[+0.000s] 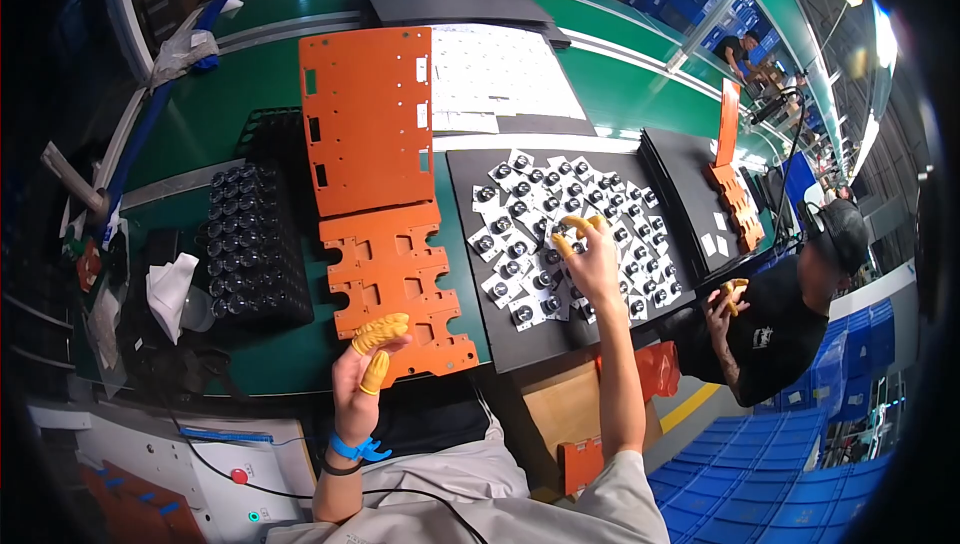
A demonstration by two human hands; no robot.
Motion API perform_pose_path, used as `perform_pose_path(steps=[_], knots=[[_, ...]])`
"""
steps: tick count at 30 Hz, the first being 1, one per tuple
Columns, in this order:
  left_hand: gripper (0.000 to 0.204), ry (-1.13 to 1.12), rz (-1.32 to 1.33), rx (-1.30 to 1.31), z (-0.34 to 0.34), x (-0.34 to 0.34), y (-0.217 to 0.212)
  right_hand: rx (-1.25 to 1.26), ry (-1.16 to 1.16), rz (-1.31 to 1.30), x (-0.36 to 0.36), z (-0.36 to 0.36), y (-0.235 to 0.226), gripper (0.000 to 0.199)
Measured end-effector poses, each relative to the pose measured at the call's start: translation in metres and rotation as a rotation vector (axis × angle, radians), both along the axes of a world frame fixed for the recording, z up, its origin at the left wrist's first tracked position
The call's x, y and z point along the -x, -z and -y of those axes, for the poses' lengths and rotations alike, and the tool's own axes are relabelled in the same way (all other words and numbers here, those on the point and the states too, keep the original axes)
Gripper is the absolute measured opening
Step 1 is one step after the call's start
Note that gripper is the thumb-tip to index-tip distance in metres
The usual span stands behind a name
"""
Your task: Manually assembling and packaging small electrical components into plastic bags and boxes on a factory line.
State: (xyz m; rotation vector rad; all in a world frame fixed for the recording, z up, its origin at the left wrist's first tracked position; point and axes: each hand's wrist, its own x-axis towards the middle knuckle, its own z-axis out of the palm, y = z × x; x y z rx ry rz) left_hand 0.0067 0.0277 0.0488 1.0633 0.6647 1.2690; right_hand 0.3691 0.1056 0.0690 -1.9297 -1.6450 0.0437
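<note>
My right hand (592, 256), with yellow finger cots, is over a dark foam sheet (470, 172) spread with many small white plates (522, 312), each carrying a round black part. Its thumb and fingers are apart just above the plates; nothing shows held between them. My left hand (365, 369), also in yellow finger cots and with a blue wrist strap (358, 447), is raised at the near end of an orange fixture plate (385, 269). Its fingers are together and the thumb stands apart, with nothing visible in it. The fixture has notched edges and a flat orange lid panel (368, 114) folded back.
Left of the fixture stands a black tray stack (255, 244) of round dark parts, beside white crumpled paper (172, 289). Printed sheets (500, 74) lie behind. On the right are black sheets (685, 194), another orange fixture (738, 206) and a co-worker (790, 314).
</note>
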Motion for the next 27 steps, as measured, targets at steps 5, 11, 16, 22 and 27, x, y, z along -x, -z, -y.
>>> perform_pose_path(steps=[5,11,16,22,27], knots=[[0.039,0.001,0.01,-0.002,0.001,0.0,-0.003,-0.07,0.005,0.151,-0.006,-0.006,0.014,0.03],[0.041,-0.002,-0.034,0.022,0.001,-0.001,-0.003,-0.052,0.035,0.182,-0.003,-0.004,0.01,0.023],[0.037,0.01,-0.004,0.034,-0.002,0.001,-0.006,-0.089,0.014,0.215,0.0,-0.014,0.005,0.022],[0.03,-0.01,-0.279,-0.012,-0.006,-0.024,-0.035,-0.182,-0.159,0.214,0.018,-0.072,-0.025,0.026],[0.029,0.454,-0.253,-0.015,-0.024,-0.052,-0.085,-0.252,-0.193,0.122,0.012,-0.17,-0.026,0.028]])
